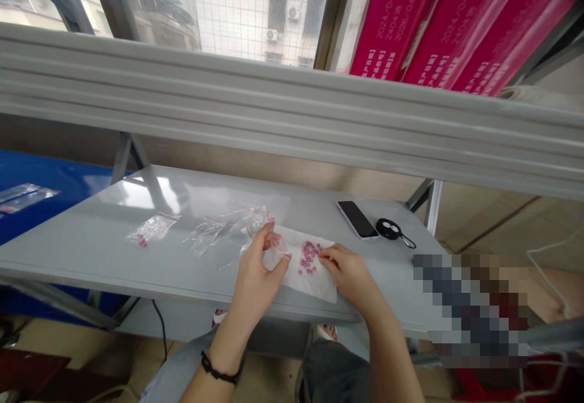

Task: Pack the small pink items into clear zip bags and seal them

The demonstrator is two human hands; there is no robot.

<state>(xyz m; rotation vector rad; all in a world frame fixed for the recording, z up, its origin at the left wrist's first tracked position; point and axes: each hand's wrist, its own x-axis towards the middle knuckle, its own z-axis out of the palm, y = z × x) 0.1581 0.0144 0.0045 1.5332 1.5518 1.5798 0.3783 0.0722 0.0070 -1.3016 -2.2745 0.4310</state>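
Magenta boxes point(456, 25) on shelf above: "2024/04/20" legible, other print too small or cut off. L hand point(255, 275) has fingers point(269, 231) closed on clear zip bag point(278, 246) w/ red seal. R hand point(351, 278) has fingers point(326, 257) curled at pink beads point(308, 257), can't tell if holding any. Beads in loose heap on white paper point(301, 281), on grey worktop point(109, 238). Second bag point(154, 227) lies left, few beads at its corner. Phone point(358, 219) + black key fob point(387, 229) beyond R hand. Pixelated patch point(469, 308) hides lower right.
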